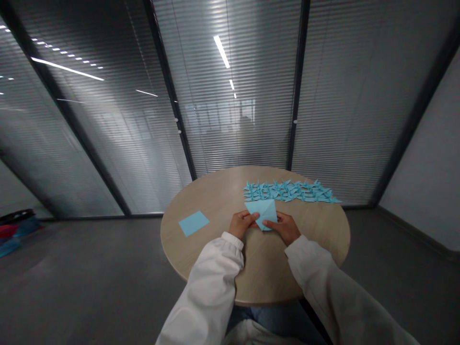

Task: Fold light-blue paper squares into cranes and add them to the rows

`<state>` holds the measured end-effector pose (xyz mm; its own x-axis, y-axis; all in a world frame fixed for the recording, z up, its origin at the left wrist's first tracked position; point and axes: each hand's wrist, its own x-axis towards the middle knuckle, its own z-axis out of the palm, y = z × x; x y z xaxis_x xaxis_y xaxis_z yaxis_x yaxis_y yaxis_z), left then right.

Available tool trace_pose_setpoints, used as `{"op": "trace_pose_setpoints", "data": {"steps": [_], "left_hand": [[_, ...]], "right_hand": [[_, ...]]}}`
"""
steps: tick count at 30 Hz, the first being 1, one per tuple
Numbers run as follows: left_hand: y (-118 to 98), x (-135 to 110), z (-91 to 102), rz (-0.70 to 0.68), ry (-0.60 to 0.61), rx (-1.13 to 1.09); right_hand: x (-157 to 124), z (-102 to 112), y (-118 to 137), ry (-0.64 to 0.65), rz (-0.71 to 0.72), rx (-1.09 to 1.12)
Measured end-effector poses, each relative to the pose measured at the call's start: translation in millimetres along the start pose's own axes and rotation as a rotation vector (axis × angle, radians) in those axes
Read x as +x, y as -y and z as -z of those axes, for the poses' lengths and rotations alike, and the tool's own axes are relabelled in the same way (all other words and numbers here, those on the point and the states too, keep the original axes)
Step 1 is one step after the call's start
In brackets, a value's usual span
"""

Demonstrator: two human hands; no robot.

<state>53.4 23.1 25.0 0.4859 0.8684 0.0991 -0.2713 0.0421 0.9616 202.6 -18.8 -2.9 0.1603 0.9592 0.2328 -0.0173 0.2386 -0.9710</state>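
Observation:
A partly folded piece of light blue origami paper [264, 209] is held up between both hands over the round table. My left hand [242, 224] pinches its lower left edge, thumb on the near face. On the other side my right hand [285, 227] grips the lower right part, its thumb pressed on the paper close to the left thumb. Fold lines and a pointed lower end show on the paper. The fingers behind it are mostly hidden. Just beyond the hands lie rows of small folded blue paper cranes [287, 190].
A flat blue paper sheet [194, 223] lies on the left of the round wooden table [212, 191]. Glass partitions with blinds [240, 139] stand behind the table. Red and blue items [17, 232] are on the floor at far left.

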Motion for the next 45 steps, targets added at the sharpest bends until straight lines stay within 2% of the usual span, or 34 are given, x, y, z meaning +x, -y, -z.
{"op": "trace_pose_setpoints", "data": {"steps": [12,17,32,40,42,45], "left_hand": [[-0.5,-1.5,0.6,-0.059,-0.072,0.184],[1.6,-1.4,1.8,-0.054,-0.039,0.151],[-1.7,-3.1,-1.4,-0.025,-0.039,0.118],[-1.4,-1.9,0.1,-0.1,-0.143,0.336],[1.4,-0.4,1.0,-0.114,-0.139,0.349],[6.2,1.8,2.3,-0.057,-0.1,0.334]], "right_hand": [[-1.0,-2.3,3.4,-0.011,0.033,0.003],[-0.3,-1.9,3.2,-0.004,0.028,-0.02],[-0.3,-2.5,4.7,0.0,0.059,-0.048],[1.1,-3.7,0.8,-0.001,0.003,-0.007],[1.5,-3.2,0.1,-0.013,-0.01,-0.021],[1.9,-1.3,-0.4,-0.033,-0.019,-0.02]]}}
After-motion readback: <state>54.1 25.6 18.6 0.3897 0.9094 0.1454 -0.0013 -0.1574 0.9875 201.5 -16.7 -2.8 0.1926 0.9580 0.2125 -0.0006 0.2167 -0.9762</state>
